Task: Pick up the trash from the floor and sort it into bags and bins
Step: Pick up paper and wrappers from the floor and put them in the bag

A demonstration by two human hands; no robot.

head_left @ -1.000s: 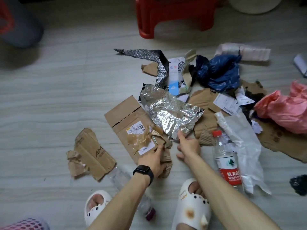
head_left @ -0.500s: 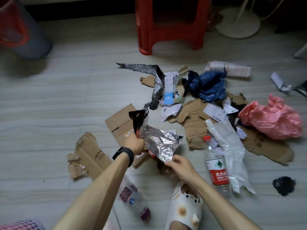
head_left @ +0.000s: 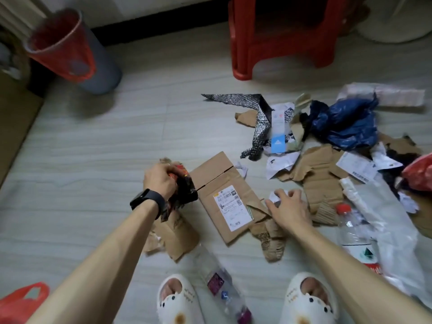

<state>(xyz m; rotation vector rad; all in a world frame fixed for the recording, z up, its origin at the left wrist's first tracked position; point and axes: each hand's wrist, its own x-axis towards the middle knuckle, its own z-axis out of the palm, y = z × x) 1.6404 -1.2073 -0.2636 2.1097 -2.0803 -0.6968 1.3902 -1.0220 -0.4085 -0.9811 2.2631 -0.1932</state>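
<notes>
Left hand, dark watch on the wrist, fingers curled tight round a crumpled black-and-red foil wrapper, held over a torn brown cardboard piece on the floor. Right hand low over the litter, fingers half bent, tips on a small white paper scrap just beside a flattened cardboard box; pinching or only touching, cannot tell.

Farther out: one clear bottle lying between two white slippers, a red-capped bottle to the right against clear plastic film, a dark blue bag at the back of the pile. Far left, well apart from the pile, a grey bin lined in red, mouth open. At the lower left corner, a red plastic bag.

Likely step: getting the wrapper into its container. Keep the foil squeezed small to stop it springing open. Carry it right over the chosen mouth before letting go rather than tossing, being light and apt to drift. Sort the paper scrap apart from the foil.
</notes>
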